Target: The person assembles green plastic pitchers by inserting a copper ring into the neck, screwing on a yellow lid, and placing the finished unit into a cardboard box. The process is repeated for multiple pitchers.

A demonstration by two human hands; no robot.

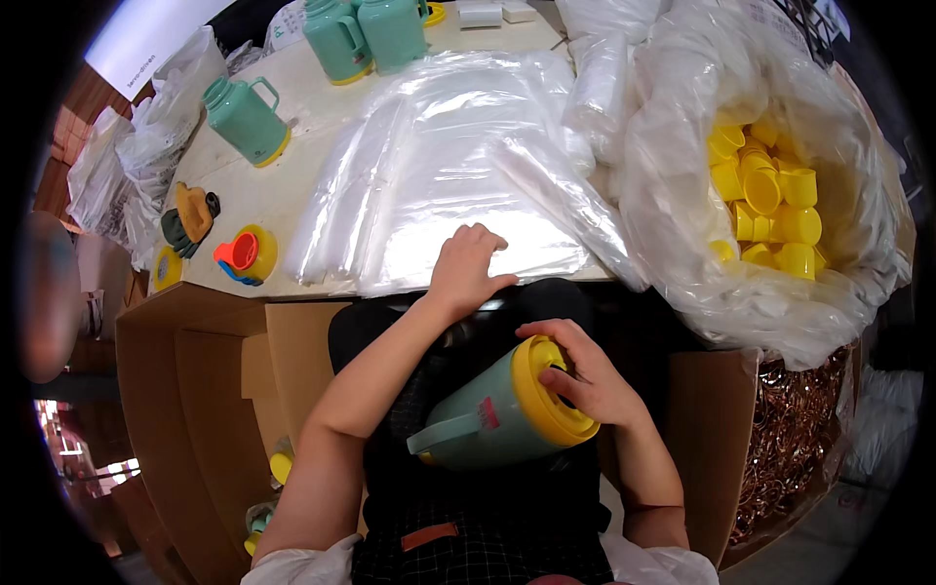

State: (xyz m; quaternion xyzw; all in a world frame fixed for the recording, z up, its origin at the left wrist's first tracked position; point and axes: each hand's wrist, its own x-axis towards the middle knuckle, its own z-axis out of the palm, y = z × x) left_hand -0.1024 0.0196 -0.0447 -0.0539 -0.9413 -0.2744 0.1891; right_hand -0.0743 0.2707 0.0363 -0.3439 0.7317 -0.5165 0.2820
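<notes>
A green thermos jug (483, 414) with a yellow end and a side handle lies tilted across my lap, its yellow end up to the right. My right hand (590, 380) grips that yellow end, the fingers over its rim and the thumb across its face. My left hand (468, 268) rests at the near edge of a stack of clear plastic bags (458, 146) on the table, fingers apart and holding nothing. What the yellow end looks like under my right hand is partly hidden.
Other green jugs (244, 117) stand at the table's far left. Nearer lie gloves (193, 214) and a yellow roll with red and blue pieces (253, 253). A plastic-lined container of yellow cups (770, 195) is right. Below it, a carton holds coppery parts (790, 439). An open carton (195, 390) stands left.
</notes>
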